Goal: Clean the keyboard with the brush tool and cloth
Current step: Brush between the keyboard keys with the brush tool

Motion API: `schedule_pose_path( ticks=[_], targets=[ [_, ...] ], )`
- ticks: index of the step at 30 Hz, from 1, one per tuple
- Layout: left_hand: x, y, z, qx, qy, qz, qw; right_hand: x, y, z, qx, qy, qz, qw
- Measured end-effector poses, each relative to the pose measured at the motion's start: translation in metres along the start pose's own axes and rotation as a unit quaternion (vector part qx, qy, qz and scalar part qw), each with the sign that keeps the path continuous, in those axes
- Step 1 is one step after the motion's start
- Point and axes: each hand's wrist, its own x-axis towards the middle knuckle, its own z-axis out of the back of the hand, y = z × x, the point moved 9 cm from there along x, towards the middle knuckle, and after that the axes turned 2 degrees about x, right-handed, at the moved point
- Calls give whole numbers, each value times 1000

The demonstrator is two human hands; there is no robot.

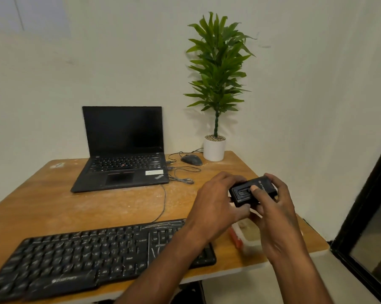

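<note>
Above the worn wooden table, a boxy matte-black brush tool is gripped by both the left hand and right hand, fingers curled around it; the dusty black keyboard lies below-left, white pebbles fill the plant pot

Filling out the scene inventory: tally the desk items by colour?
Black: 4: keyboard, laptop, mouse, brush tool, which both hands grip: left hand, right hand.
White: 1: plant pot.
White and orange: 1: container.
Total: 6
</note>
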Motion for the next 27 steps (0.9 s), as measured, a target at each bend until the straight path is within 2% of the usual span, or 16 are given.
schedule_pose_path(
  ticks=[7, 11, 27],
  targets=[
    [-35, 28, 54, 14, -46, 20, 999, -17, -36, -56, 64, 30, -45, 996],
    [-55, 43, 87, 64, -71, 17, 995, -31, -60, -89, 100, 56, -89, 989],
    [-132, 88, 183, 78, -178, 33, 980, -90, -109, -196, 54, 188, -187, 963]
  ],
)
